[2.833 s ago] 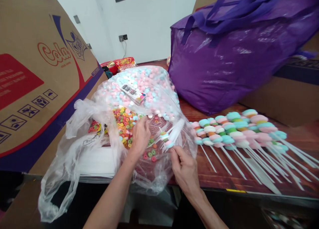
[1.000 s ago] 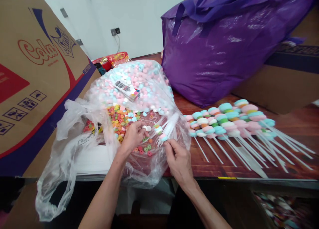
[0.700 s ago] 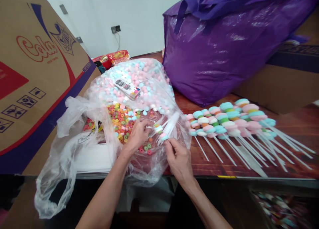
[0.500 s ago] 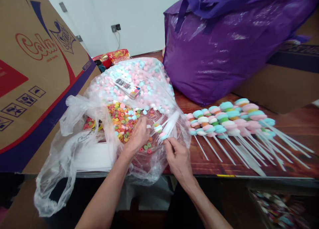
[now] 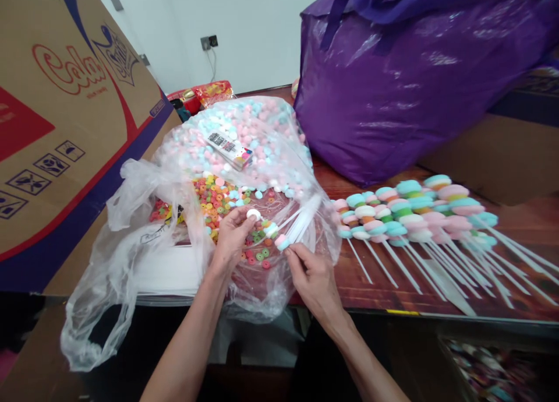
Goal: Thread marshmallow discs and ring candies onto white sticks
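1. Left hand [image 5: 231,234]: extended forward beside the candy rings [image 5: 212,203]; fingers pinched on white marshmallow [image 5: 253,214].
2. Right hand [image 5: 315,281]: angled forward and leftward; fingers clamped on candy stick [image 5: 270,229].
3. Candy stick: tilted, tip toward left hand, above clear plastic bag [image 5: 262,300].
4. Loaded sticks [image 5: 410,221]: on worktop [image 5: 354,296], right.

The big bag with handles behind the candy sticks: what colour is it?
The big bag is purple, best seen in the head view.
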The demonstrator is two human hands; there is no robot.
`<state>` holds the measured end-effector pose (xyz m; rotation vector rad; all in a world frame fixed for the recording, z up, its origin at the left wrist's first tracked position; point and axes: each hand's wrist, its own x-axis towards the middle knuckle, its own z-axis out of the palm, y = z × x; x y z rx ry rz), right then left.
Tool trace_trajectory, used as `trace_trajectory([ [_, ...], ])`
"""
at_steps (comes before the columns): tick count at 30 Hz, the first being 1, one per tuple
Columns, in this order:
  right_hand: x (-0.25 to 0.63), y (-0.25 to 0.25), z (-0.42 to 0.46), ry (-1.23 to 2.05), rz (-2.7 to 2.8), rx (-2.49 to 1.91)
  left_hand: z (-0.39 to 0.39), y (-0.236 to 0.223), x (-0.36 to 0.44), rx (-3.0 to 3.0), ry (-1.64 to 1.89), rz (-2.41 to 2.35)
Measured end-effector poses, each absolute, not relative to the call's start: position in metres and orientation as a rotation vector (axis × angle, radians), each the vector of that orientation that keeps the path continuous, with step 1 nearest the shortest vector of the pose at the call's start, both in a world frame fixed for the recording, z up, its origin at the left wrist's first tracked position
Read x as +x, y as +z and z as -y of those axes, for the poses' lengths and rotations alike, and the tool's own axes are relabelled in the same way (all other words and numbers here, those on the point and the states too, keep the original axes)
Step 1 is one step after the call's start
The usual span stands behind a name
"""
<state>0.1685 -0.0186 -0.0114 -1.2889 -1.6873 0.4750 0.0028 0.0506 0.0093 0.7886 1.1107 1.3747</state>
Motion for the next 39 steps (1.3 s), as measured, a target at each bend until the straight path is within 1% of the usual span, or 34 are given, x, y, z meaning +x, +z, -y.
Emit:
trace_trajectory([
  [5, 0.168, -0.010, 0.018, 0.475, 1.723, -1.273, -0.049, 0.000, 0.008, 0.805, 1.436, -1.112],
  [9, 0.167, -0.009, 0.019, 0.478, 1.723, -1.293, -0.046, -0.002, 0.008, 0.908, 1.418, -1.121],
  [20, 0.168, -0.010, 0.018, 0.498, 1.780, -1.305, -0.035, -0.002, -0.002, 1.492, 1.351, -1.370],
  [28, 0.165, -0.007, 0.020, 0.449, 1.776, -1.293, -0.024, -0.003, 0.008, 1.433, 1.409, -1.543],
  [35, 0.167, -0.010, 0.020, 0.453, 1.754, -1.315, -0.020, -0.004, 0.013, 1.660, 1.413, -1.524],
  [39, 0.165, -0.007, 0.020, 0.475, 1.744, -1.311, -0.016, -0.004, 0.016, 1.691, 1.398, -1.567],
])
